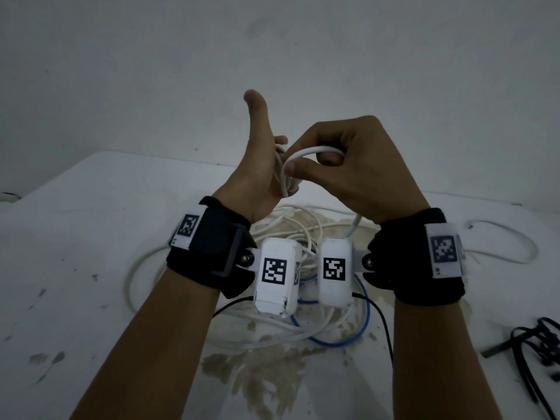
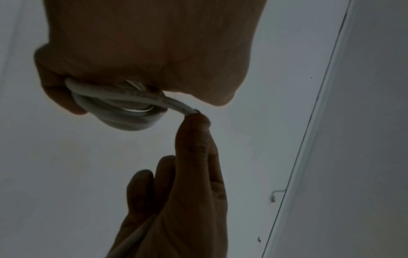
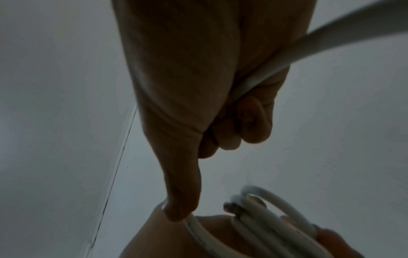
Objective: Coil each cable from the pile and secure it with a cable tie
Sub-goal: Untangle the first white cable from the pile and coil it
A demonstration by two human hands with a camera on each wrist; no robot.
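Coil [image 1: 285, 174] of white cable clasped in left hand [image 1: 257, 174], fingers mostly hidden; right hand [image 1: 348, 174] grips the cable's free run; pile [image 1: 303, 234] on desk [image 1: 91, 237] below partly blocked by wrists

Both forearms rise from the frame's bottom, hands meeting at centre. The left hand [image 1: 257, 168] points its thumb up; the right hand [image 1: 354, 168] is curled.

Your left hand [image 1: 257, 165] hides most of the white cable [image 1: 315, 153] coil behind its palm; the fingers cannot be seen. Below your right hand [image 1: 357, 171], the black cables [image 1: 539, 347] run off the edge.
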